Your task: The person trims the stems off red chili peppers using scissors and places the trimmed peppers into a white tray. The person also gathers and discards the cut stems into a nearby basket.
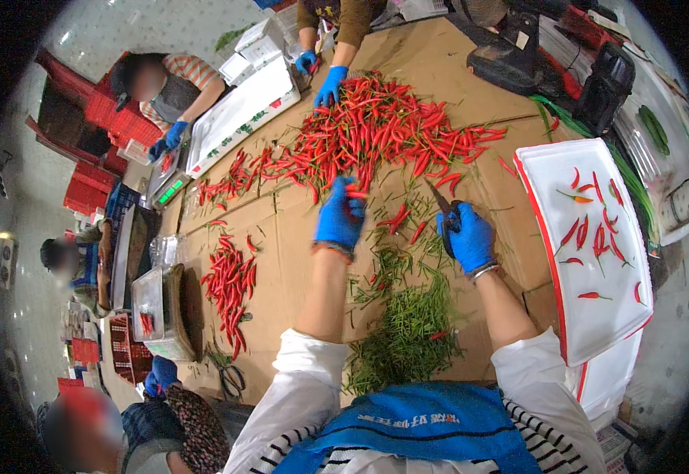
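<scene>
Scissors (pixel 439 197) sit in the grip of the right hand (pixel 471 237); the left hand (pixel 340 217) holds red chilli (pixel 356 195).

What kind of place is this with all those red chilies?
Probably a packing room for vegetables. There's a big heap of red chilies, a pile of green stems, and what looks like a weighing scale near a worker.

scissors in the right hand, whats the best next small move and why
Probably bring the scissors to the chilli in the left hand: the right hand holds them apart from it, and loose stems lie heaped nearby.
</scene>
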